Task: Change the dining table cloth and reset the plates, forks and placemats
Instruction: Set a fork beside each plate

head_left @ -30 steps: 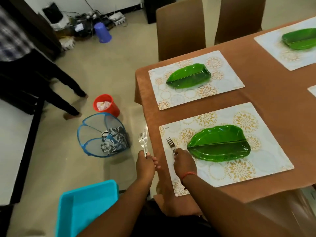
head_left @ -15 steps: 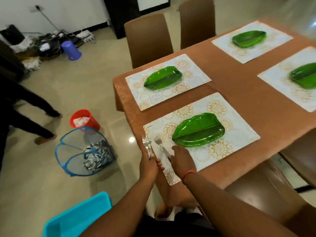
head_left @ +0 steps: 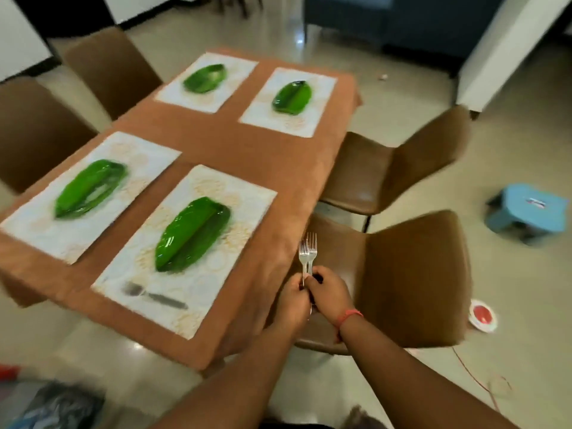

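Observation:
The table wears a brown cloth (head_left: 257,156) with several patterned placemats, each carrying a green leaf-shaped plate. One fork (head_left: 154,297) lies on the nearest placemat (head_left: 213,292), below its plate (head_left: 192,233). Off the table's right edge, my left hand (head_left: 292,300) grips a bunch of forks (head_left: 308,252) upright by the handles. My right hand (head_left: 329,292) pinches the same handles from the right. The other placemats show no fork.
Brown chairs stand around the table: one (head_left: 402,283) right behind my hands, another (head_left: 402,168) beyond it, two (head_left: 40,128) on the far left side. A blue stool (head_left: 526,212) and a red-and-white lid (head_left: 483,315) lie on the floor at right.
My right hand let go of the fork on the nearest placemat and joined the left hand on the bunch. My view swung right, to the table's other side.

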The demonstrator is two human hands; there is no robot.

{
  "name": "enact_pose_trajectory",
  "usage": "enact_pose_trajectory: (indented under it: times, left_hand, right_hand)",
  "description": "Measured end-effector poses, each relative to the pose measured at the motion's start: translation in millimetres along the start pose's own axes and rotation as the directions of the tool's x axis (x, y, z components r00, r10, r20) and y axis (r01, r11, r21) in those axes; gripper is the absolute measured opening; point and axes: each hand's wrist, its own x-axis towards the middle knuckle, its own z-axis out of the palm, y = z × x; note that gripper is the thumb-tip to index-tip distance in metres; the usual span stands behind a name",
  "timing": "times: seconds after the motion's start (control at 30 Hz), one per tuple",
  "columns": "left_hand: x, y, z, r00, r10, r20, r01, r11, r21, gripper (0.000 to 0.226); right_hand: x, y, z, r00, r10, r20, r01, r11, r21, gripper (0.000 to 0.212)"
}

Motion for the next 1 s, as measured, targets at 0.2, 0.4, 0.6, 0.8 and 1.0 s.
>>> enact_pose_trajectory:
  times: [0.2, 0.4, 0.6, 0.8, 1.0]
  left_hand:
    - [-29, 39, 185, 0.96, 0.242, 0.138, -0.254, 0.964, 0.076, 0.019]
    - [-85, 48, 420, 0.875, 0.43, 0.224, -0.46, 0.881, 0.105, 0.018]
    - [-126, 40, 577, 0.866, 0.283, 0.412, -0.375, 0.913, 0.159, 0.015]
    - [-107, 45, 651, 0.847, 0.157, 0.508, -0.291, 0.936, 0.195, 0.014]
    - [-36, 71, 730, 0.799, 0.09, 0.595, -0.229, 0.96, 0.162, 0.019]
  right_hand:
    - [-37, 48, -167, 0.931, 0.018, -0.364, 0.07, 0.972, 0.226, 0.019]
    - [-88, 137, -368, 0.797, 0.083, -0.599, 0.15, 0.932, 0.33, 0.015]
    - [-128, 228, -499, 0.725, 0.29, -0.625, 0.092, 0.859, 0.504, 0.017]
    - [-106, 276, -565, 0.707, 0.384, -0.594, 0.1, 0.777, 0.621, 0.015]
    - [-30, 300, -644, 0.695, 0.44, -0.568, 0.091, 0.73, 0.678, 0.015]
